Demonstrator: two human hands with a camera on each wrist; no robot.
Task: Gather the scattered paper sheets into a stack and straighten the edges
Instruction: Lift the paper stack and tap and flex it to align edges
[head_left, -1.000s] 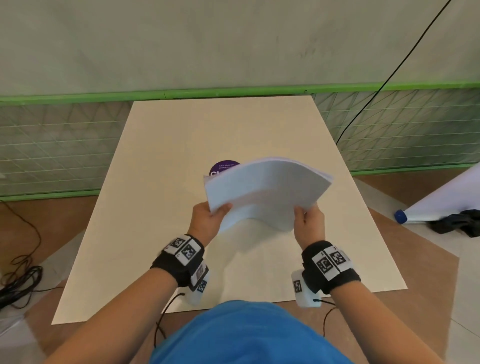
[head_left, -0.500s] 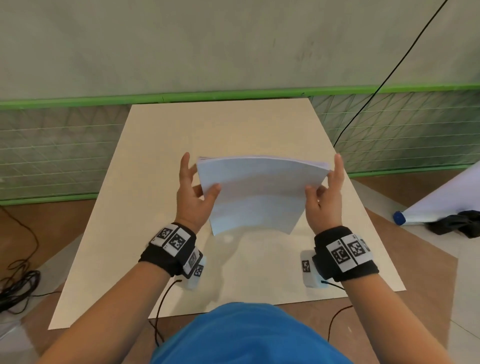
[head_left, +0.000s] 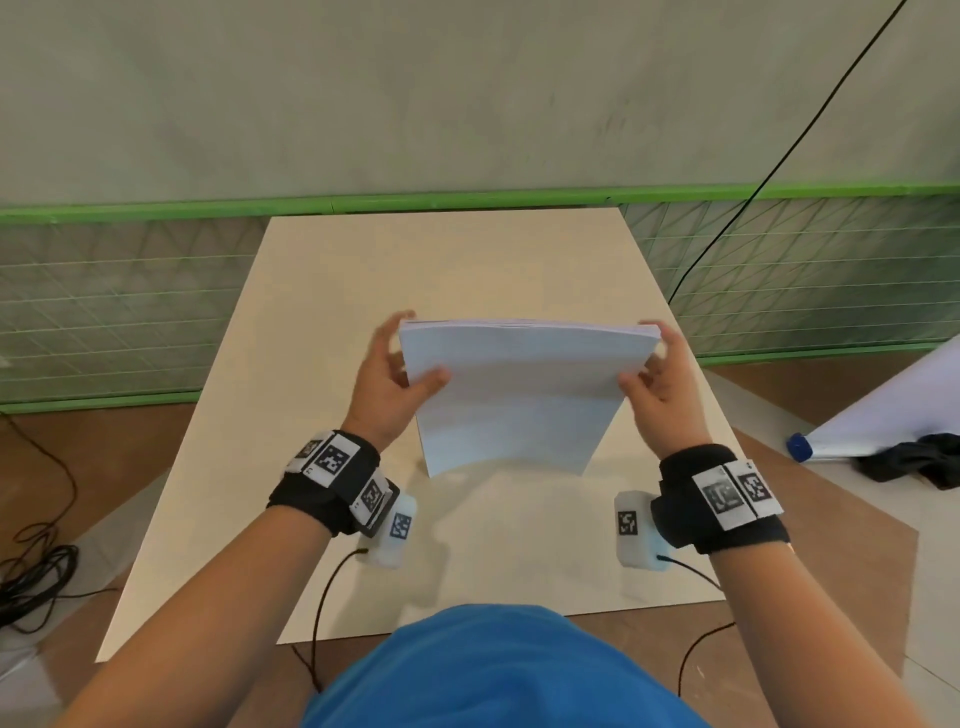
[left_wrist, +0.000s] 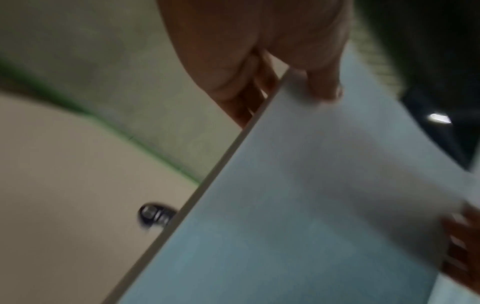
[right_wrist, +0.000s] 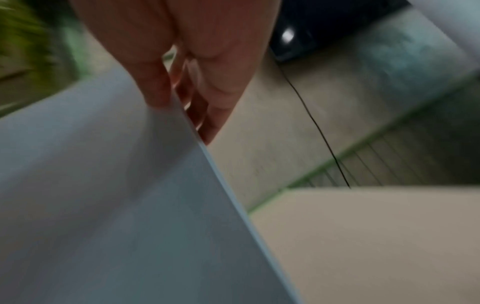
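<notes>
A stack of white paper sheets stands almost upright over the middle of the beige table. Its top edge looks even and its lower edge casts a shadow on the table just beneath. My left hand grips the left side edge, thumb on the near face and fingers behind. On the opposite side edge my right hand grips the same way. The left wrist view shows the stack under my left hand. The right wrist view shows the stack held by my right hand.
A dark round sticker lies on the table behind the stack. A green-framed mesh fence runs behind the table. A rolled white sheet with a blue cap and a black cloth lie on the floor right; cables lie left.
The stack has swung from a curved, slanted hold to almost upright. Both hands slid from its near corners up to its side edges, and the edges now line up more evenly.
</notes>
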